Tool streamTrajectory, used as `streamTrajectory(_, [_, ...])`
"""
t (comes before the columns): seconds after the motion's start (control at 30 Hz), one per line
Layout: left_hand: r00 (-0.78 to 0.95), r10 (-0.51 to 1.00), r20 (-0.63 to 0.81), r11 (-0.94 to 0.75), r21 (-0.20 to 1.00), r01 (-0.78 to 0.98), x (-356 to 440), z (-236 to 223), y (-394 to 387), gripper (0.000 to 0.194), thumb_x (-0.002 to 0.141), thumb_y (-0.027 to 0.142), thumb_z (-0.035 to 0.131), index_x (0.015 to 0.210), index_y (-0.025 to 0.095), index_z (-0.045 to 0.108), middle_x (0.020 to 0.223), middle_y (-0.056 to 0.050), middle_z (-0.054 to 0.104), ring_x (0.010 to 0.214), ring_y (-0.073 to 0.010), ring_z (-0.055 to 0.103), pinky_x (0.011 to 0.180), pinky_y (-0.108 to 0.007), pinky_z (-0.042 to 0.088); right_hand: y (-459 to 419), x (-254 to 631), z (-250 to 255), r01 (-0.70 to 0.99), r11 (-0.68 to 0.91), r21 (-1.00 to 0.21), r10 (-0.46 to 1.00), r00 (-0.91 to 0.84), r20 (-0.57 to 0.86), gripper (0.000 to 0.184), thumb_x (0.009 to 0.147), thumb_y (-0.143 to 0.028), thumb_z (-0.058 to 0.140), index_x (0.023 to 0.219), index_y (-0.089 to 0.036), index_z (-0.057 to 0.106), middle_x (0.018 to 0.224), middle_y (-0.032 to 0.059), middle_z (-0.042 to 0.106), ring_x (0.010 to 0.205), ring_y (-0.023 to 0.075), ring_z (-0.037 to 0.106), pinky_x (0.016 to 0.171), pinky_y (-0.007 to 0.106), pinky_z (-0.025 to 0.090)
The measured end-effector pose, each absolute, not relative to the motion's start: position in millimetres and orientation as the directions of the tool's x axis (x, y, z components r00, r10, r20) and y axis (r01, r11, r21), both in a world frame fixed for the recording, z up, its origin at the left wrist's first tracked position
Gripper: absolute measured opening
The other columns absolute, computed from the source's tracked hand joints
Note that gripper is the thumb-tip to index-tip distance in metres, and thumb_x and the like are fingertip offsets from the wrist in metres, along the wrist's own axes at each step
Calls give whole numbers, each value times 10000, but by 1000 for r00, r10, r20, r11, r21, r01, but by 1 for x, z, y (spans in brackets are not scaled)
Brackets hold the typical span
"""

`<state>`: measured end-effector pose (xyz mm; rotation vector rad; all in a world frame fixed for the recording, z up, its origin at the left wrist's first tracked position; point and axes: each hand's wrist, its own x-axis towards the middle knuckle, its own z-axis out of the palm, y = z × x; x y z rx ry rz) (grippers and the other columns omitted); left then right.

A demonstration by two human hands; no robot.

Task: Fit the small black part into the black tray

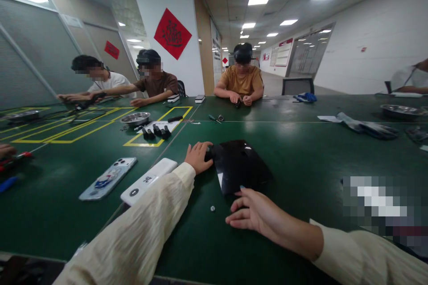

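A glossy black curved cover (239, 164) lies on the green table (294, 160) in front of me. My left hand (198, 156) rests at its far left corner, fingers curled round a small dark part that I cannot make out. My right hand (251, 212) lies at the cover's near edge, fingers extended and touching it, holding nothing. A tiny silver screw (212, 208) sits on the table just left of my right hand.
A phone (108, 178) and a white power bank (149, 181) lie to my left. Farther off are a metal bowl (135, 118), several small black parts (155, 132), scissors (216, 118) and grey gloves (368, 127). Three people sit across the table.
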<state>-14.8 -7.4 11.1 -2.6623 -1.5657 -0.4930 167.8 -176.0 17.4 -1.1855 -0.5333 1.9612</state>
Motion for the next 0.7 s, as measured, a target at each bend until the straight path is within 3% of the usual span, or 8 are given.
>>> streamTrajectory(0.13, [443, 874, 197, -474, 152, 867, -23, 15, -1, 664, 675, 332, 554, 1281, 195, 317, 1195, -121, 497, 1130, -304, 452, 931, -471, 372, -193, 163, 21, -312, -653, -690, 747, -417, -517, 265, 887, -280, 330, 1124, -161, 318, 727, 19, 564, 624, 177, 668, 622, 299, 519])
streamTrajectory(0.23, [424, 892, 158, -446, 157, 881, -29, 18, 2, 760, 666, 376, 589, 1323, 188, 256, 1185, -132, 505, 1101, -311, 480, 900, -431, 398, -198, 163, 25, -281, -679, -678, 709, -491, -506, 310, 854, -247, 359, 1144, -159, 296, 712, 24, 581, 626, 186, 668, 613, 302, 508])
streamTrajectory(0.4, [317, 943, 103, -328, 117, 937, -32, 22, 0, 797, 723, 535, 534, 1355, 161, 223, 1201, -186, 506, 1109, -360, 472, 904, -473, 358, -201, 161, 29, -337, -698, -632, 704, -483, -521, 292, 836, -316, 389, 1054, -123, 377, 675, 44, 592, 594, 155, 636, 611, 279, 492])
streamTrajectory(0.53, [204, 968, 144, -221, 111, 969, -30, 28, -4, 822, 699, 628, 517, 1339, 184, 255, 1172, -200, 523, 1071, -391, 491, 875, -494, 356, -203, 158, 25, -411, -712, -569, 699, -492, -519, 212, 801, -278, 387, 923, -119, 455, 669, 43, 579, 569, 136, 608, 578, 261, 477])
streamTrajectory(0.63, [82, 980, 182, -124, 232, 965, -27, 30, -3, 798, 706, 656, 486, 1315, 183, 279, 1171, -217, 515, 1060, -399, 500, 862, -507, 357, -204, 158, 23, -437, -695, -571, 719, -443, -536, 197, 789, -237, 368, 931, -125, 449, 645, 22, 558, 525, 128, 583, 552, 271, 472])
streamTrajectory(0.7, [37, 980, 194, -115, 409, 905, -25, 29, -1, 795, 692, 656, 512, 1293, 186, 289, 1178, -210, 511, 1060, -381, 507, 860, -496, 367, -207, 160, 23, -444, -681, -582, 732, -415, -540, 204, 795, -238, 362, 954, -131, 432, 656, 14, 552, 508, 123, 569, 540, 278, 471])
